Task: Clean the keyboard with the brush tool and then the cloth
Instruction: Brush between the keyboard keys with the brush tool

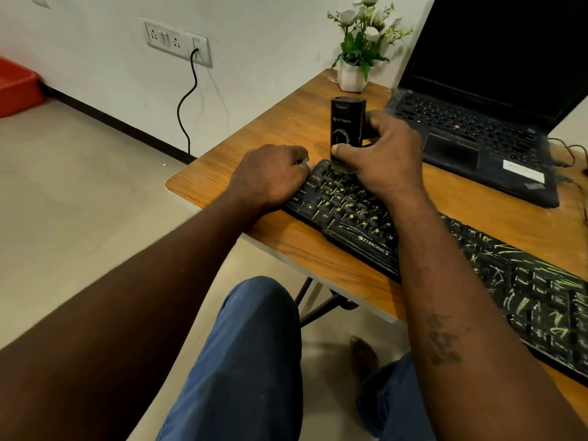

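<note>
Wooden table [222,183], laptop [477,132] and potted flowers [359,52] behind keyboard [350,211]; right hand [385,154] tight round brush tool [345,122], left hand's [270,176] grip unclear.

light: soft, even indoor, med-bright, from above
shadows: faint, under table [254,128] edge on floor [79,192]
glare: mild sheen on floor tiles
blur: keyboard [496,259] rt end smeared, flowers [366,30] soft
distortion: wide-angle, skirting [121,122] + table edge bow twd frame edges

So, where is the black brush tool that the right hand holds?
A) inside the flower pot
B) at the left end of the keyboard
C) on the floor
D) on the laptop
B: the right hand grips the brush tool upright at the left end of the keyboard.
</note>
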Motion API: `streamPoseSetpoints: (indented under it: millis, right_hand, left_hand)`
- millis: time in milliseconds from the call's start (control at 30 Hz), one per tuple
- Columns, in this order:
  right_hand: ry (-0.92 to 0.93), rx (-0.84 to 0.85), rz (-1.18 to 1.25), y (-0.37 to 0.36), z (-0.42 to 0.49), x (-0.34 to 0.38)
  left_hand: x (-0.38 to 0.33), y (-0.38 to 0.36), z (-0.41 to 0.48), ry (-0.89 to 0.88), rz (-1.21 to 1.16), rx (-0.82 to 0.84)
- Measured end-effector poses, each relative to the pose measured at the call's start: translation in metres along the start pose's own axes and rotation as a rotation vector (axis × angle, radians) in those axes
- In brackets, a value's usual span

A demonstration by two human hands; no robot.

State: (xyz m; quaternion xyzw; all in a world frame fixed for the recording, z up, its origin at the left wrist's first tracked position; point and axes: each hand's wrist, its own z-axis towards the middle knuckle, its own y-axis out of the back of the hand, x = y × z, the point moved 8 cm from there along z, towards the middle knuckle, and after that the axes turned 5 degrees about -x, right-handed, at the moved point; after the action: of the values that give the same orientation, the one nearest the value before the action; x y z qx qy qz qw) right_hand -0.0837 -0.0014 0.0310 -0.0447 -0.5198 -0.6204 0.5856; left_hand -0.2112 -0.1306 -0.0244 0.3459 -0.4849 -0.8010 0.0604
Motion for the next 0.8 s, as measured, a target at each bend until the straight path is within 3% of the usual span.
streamPoseSetpoints:
  millis: [100, 233, 367, 500, 633, 800]
  right_hand:
    - [0.011, 0.067, 0.047, -0.007, -0.003, 0.003]
    - [0.032, -0.043, -0.044, 0.002, -0.001, 0.004]
    - [0.041, 0.063, 0.049, -0.006, -0.004, 0.007]
    - [0.053, -0.013, -0.05, -0.002, -0.003, 0.008]
    - [0.064, 0.09, 0.042, -0.008, -0.008, 0.012]
    - [0.073, 0.023, -0.02, -0.003, -0.006, 0.012]
  left_hand:
    - [0.001, 0.0, 0.0, 0.01, -0.008, -0.006]
    - [-0.001, 0.0, 0.0, -0.006, 0.007, -0.006]
    - [0.0, 0.001, 0.0, 0.007, 0.0, -0.01]
    - [0.0, 0.0, 0.0, -0.003, 0.005, -0.002]
    - [0.001, -0.001, 0.0, 0.005, -0.033, -0.001]
    - [0.001, 0.0, 0.001, 0.005, 0.001, -0.019]
